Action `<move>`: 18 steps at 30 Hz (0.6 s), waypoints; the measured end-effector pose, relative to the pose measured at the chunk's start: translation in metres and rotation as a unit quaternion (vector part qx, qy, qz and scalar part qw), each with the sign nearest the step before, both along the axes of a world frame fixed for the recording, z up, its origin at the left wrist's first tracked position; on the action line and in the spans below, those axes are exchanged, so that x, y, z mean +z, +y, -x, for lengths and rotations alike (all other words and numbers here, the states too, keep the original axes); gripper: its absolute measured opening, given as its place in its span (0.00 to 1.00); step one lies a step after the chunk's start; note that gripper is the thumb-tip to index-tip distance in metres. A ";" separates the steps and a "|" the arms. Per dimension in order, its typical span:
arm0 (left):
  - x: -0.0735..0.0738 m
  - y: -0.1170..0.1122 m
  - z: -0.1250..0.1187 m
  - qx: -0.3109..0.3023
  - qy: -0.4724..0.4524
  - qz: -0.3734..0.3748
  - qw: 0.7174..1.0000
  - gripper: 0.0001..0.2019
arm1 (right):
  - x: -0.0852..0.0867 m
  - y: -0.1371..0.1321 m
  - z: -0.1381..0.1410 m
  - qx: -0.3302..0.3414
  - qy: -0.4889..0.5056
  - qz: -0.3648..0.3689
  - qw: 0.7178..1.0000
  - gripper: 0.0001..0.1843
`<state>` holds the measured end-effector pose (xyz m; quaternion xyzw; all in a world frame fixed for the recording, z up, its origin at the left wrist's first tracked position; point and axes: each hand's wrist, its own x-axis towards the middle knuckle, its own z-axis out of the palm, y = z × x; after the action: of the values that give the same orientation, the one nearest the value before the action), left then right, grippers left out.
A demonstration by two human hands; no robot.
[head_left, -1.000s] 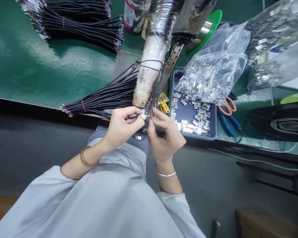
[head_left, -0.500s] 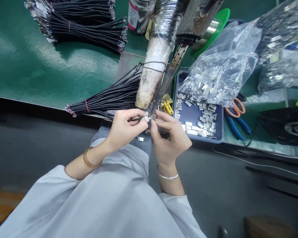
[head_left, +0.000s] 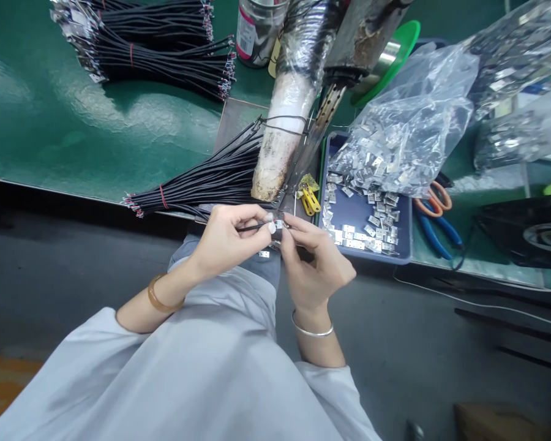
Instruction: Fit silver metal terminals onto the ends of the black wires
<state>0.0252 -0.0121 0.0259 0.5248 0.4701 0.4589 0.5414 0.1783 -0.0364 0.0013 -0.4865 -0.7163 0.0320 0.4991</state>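
Note:
My left hand (head_left: 229, 239) is closed, thumb and forefinger pinching a thin black cable (head_left: 253, 228) near its end. Opposite it, my right hand (head_left: 319, 257) pinches a small silver metal connector (head_left: 279, 225) at the cable's tip. The fingertips of both hands nearly meet, and they partly hide the joint between cable and connector. Just beyond my left hand lies a bundle of black cables (head_left: 211, 177), tied with a red band. A loose metal piece (head_left: 264, 253) shows below my hands, over my lap.
A blue tray (head_left: 406, 245) of small metal shells stands right, a plastic bag (head_left: 417, 116) lying over it. A wrapped pipe (head_left: 287, 104) and a soldering iron (head_left: 333, 101) come down above my hands. Yellow cutters (head_left: 310, 199), blue-handled pliers (head_left: 441, 233) and more cable bundles (head_left: 160, 58) lie about.
The connector has turned slightly between my fingertips, and my right fingers have shifted a little on it. Both hands stay in nearly the same place.

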 end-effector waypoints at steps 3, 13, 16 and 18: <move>0.001 0.000 0.007 -0.029 0.004 0.005 1.000 0.07 | 0.004 -0.002 -0.001 0.015 0.070 0.087 0.994 0.05; -0.008 0.002 0.008 -0.028 -0.030 0.012 0.999 0.09 | 0.002 -0.005 0.001 -0.005 -0.047 -0.050 0.998 0.08; -0.007 0.002 0.007 -0.027 -0.030 0.012 0.999 0.09 | -0.002 -0.001 0.003 -0.026 -0.014 -0.018 0.999 0.06; -0.007 0.002 0.005 -0.008 -0.029 -0.001 1.000 0.08 | -0.002 0.002 0.005 -0.018 -0.008 -0.020 1.000 0.06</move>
<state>0.0205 -0.0106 0.0191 0.5157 0.4498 0.4698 0.5577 0.1734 -0.0344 -0.0008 -0.4896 -0.7119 0.0044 0.5034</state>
